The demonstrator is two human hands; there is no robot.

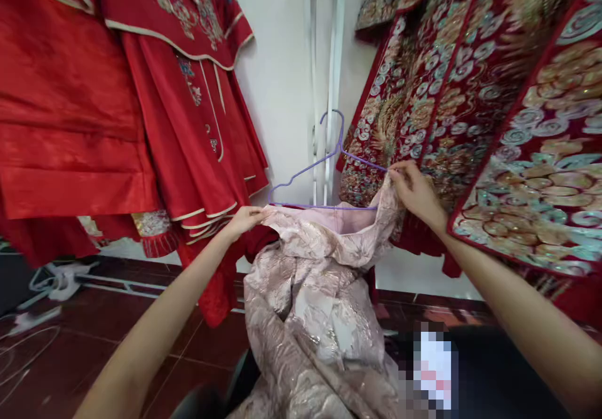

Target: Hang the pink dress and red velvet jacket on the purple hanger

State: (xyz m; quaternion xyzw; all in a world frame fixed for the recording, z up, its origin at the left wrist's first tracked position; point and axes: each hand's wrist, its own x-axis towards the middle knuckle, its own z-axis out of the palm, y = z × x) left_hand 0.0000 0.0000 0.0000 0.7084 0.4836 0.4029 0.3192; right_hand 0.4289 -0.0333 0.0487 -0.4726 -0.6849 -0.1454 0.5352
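Observation:
A pale pink brocade garment (315,293) hangs down in front of me from its upper edge. My left hand (244,219) pinches the left end of that edge, fingers closed on the cloth. My right hand (414,190) grips the right end, together with the right arm of a thin purple wire hanger (324,165). The hanger sits just above the garment's opening, its hook pointing up in front of the white wall.
Red satin robes (141,111) hang at the left. Red garments thick with gold and silver embroidery (493,105) hang at the right. A white pole (324,49) runs up the wall. A dark chair (493,369) is below. Dark red floor tiles and white cables (51,287) lie lower left.

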